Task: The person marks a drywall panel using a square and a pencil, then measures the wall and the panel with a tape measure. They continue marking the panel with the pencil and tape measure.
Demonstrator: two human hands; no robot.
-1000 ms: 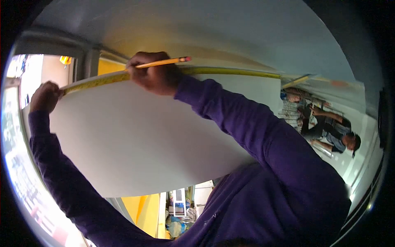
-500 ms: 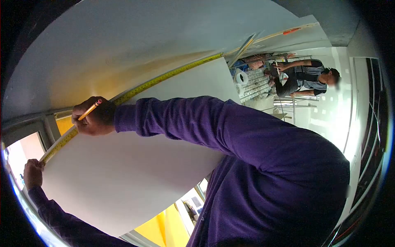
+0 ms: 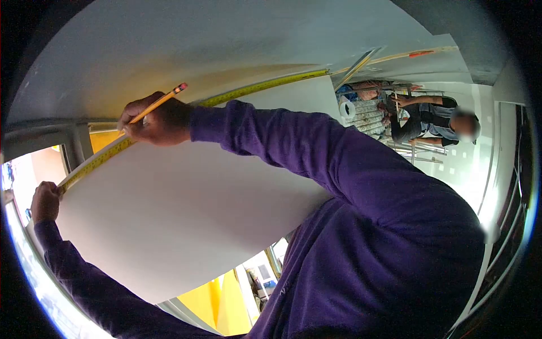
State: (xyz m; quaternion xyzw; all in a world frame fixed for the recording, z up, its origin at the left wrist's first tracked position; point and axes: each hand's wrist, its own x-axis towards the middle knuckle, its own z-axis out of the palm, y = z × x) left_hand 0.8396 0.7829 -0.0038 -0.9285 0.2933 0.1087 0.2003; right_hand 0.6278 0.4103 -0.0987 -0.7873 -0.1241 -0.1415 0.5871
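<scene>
Marking seems in hand. At eleven o'clock the right hand (image 3: 155, 124) grips a yellow wooden pencil (image 3: 161, 101) over the yellow tape measure (image 3: 254, 87). At nine o'clock the left hand (image 3: 45, 202) pinches its end against the flat white panel (image 3: 169, 214). The next stroke calls for a taut, steady tape.

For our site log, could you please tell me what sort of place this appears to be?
Probably an indoor construction site: a large white board with a yellow tape measure along its edge, a pencil in the right hand, and another person beside stacked materials.
</scene>
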